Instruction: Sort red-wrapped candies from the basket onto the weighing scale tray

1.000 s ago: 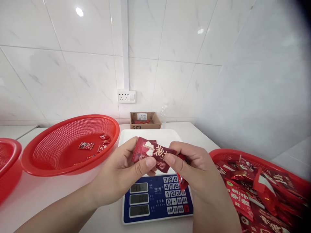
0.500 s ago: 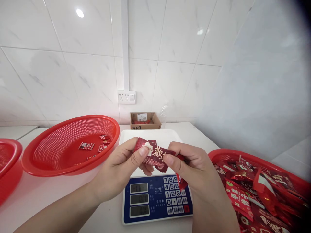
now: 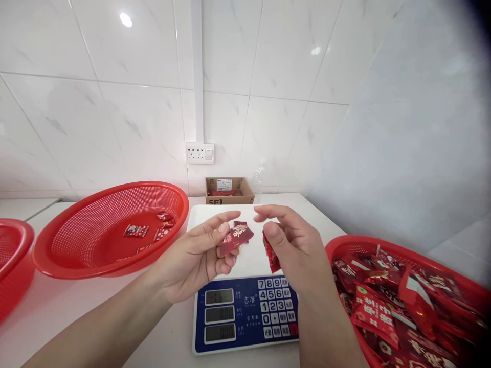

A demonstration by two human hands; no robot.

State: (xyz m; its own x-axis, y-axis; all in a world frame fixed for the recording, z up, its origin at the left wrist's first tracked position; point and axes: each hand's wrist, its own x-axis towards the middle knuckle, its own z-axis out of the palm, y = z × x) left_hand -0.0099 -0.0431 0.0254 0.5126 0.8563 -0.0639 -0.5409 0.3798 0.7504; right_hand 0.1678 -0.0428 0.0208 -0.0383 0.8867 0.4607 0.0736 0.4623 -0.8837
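My left hand (image 3: 199, 248) pinches a maroon printed snack packet (image 3: 238, 238) between thumb and curled fingers, its index finger stretched out above. Part of the packet is hidden at the thumb. In my right hand (image 3: 295, 245) a shiny red packet (image 3: 270, 254) sits under the thumb, mostly covered by the hand; the index finger reaches out to the left. Both hands are over the white pan of a digital scale (image 3: 245, 317) with a blue keypad panel. Behind the maroon packet, another dark red packet (image 3: 241, 224) shows in part on the pan.
At right stands a red basket (image 3: 356, 240) heaped with red packets. A large red basket (image 3: 95, 214) at left holds several small packets, with another red basket (image 3: 15, 266) at the left edge. A cardboard box (image 3: 230, 191) is against the tiled wall, below a socket (image 3: 200, 153).
My hands have moved apart. The right fingers have let go of the maroon packet, which stays in my left hand. The red packet in my right hand has moved up and left.
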